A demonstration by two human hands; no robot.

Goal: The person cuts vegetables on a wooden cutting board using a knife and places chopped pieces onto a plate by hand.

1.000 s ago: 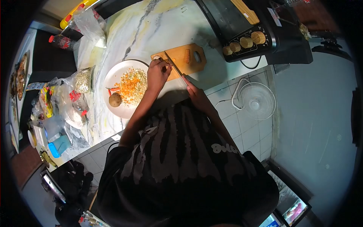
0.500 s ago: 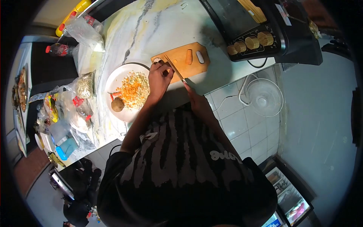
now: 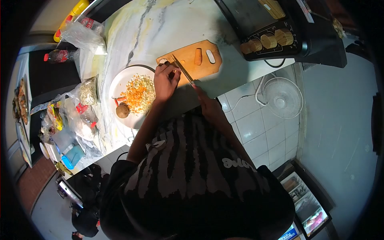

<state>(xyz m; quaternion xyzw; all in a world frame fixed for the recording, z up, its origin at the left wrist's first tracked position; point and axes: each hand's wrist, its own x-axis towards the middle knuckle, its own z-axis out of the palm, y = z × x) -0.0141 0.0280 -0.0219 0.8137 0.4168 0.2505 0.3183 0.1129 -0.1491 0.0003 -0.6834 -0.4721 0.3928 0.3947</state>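
My right hand [image 3: 205,100] is closed round the handle of a knife [image 3: 184,69], whose blade slants over the wooden cutting board [image 3: 206,70]. Left of the blade, my left hand [image 3: 166,81] bends over the board with its fingers curled together; what they hold is hidden. A small pale piece [image 3: 163,61] shows just beyond its fingertips. On the board's right part lies an orange carrot piece [image 3: 198,57], beside the board's handle slot. The large pale plate [image 3: 115,86] next to my left wrist bears diced orange and whitish vegetables [image 3: 138,94], red chillies [image 3: 117,100] and a brown potato [image 3: 122,111].
A black oven [image 3: 276,52] with wooden-looking knobs stands at the right. Along the left are bottles [image 3: 60,56], plastic bags [image 3: 82,38] and a blue-lidded container [image 3: 73,157]. A white fan [image 3: 282,98] is on the tiled floor. Another person [image 3: 86,222] is at lower left.
The whole view has shifted slightly. Both hands keep nearly the same place at the board, with the knife still beside my left fingers. The person at lower left has changed position.
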